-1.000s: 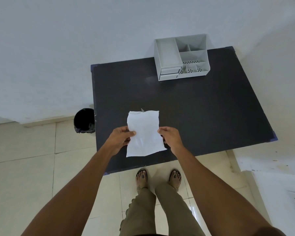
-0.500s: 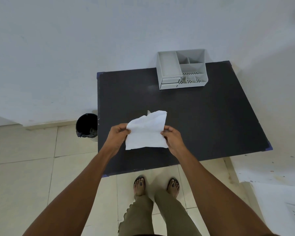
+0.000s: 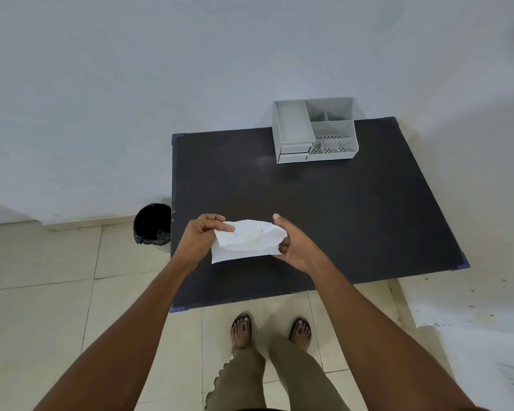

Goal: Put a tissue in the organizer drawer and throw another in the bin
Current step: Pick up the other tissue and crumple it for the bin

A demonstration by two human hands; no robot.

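Observation:
A white tissue is folded over between my two hands above the near part of the black table. My left hand pinches its left edge and my right hand holds its right edge, thumb up. The grey organizer stands at the table's far edge against the wall, with two small drawers shut at its front left. A black bin with a dark liner stands on the floor just left of the table.
A white wall runs behind the table. The floor is pale tile, and my feet in sandals stand at the table's near edge. A paint-flecked white surface lies at the lower right.
The tissue went from hanging flat as an open sheet to being folded over into a shorter, wider shape between my hands. The camera view has shifted, so the table sits lower and further right.

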